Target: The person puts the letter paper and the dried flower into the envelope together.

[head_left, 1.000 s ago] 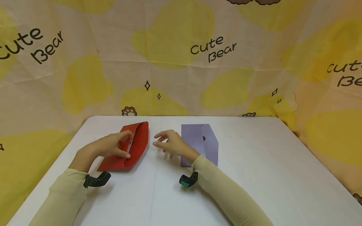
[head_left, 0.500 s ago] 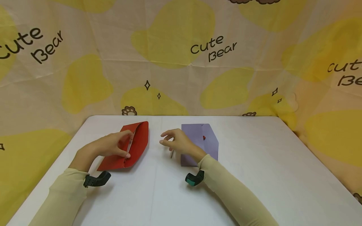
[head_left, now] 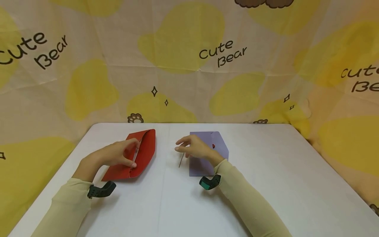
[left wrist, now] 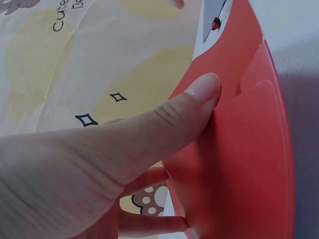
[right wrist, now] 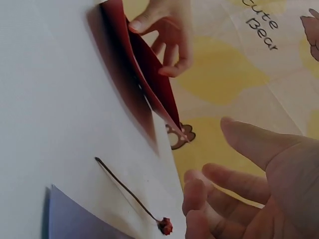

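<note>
My left hand (head_left: 118, 153) grips a red envelope (head_left: 145, 158) on the left side of the table, thumb and fingers spread along the edge of its mouth. The pocket gapes in the right wrist view, where the left thumb and fingers also show at that edge. A dried red flower (right wrist: 165, 226) on a thin dark stem (head_left: 181, 160) lies between the envelopes. Above it hovers my right hand (head_left: 193, 146), thumb and fingers apart with nothing between them. In the head view this hand hides the flower's head and overlaps a purple envelope (head_left: 201, 168).
On the purple envelope sits a small red spot (head_left: 213, 145). Both lie on a white table (head_left: 266, 184), whose far edge meets a yellow-patterned cloth (head_left: 177, 82). Each wrist wears a dark strap mount, the left mount (head_left: 102, 190) close to the red envelope's near corner.
My right hand has drawn rightward, away from the red envelope and further over the purple one, uncovering more of the flower's stem. The left hand and red envelope have stayed put.
</note>
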The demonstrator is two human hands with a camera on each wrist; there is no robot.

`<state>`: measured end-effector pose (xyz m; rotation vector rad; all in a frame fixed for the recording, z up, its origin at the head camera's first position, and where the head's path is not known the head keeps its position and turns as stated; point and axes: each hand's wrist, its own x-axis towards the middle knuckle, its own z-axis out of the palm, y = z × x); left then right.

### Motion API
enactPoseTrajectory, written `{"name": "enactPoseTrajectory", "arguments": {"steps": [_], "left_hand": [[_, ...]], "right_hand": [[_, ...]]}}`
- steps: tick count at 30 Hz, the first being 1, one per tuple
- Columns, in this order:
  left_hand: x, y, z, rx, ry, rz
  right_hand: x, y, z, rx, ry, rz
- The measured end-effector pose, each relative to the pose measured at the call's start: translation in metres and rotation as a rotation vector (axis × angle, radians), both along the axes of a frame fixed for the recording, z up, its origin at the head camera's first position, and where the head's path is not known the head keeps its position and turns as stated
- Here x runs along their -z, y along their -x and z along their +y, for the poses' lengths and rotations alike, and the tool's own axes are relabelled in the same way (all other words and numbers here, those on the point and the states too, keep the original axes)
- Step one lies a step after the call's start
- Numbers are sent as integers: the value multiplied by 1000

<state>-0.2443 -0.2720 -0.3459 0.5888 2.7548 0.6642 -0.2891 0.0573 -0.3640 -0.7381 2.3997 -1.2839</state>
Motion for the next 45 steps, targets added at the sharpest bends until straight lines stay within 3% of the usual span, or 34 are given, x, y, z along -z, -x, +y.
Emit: {"name": "enactPoseTrajectory", "arguments": {"steps": [8,19,27,37,45], "left_hand": [[1,0,-1,-3,-4,-9],[1,1,-1,-2,0,-11],[3,1,-1,-6,-2,-17],[2,1,1,-4,-6,-17],[2,1,1,-5,2,-11]], "right_hand": [[3,11,15,44,-33,-90],[9,18,25,99,-94,-130],[16,16,19,119,-178,-48],[26,7,5,264,-233,0],[26,4,-2,316,-282,31]]}}
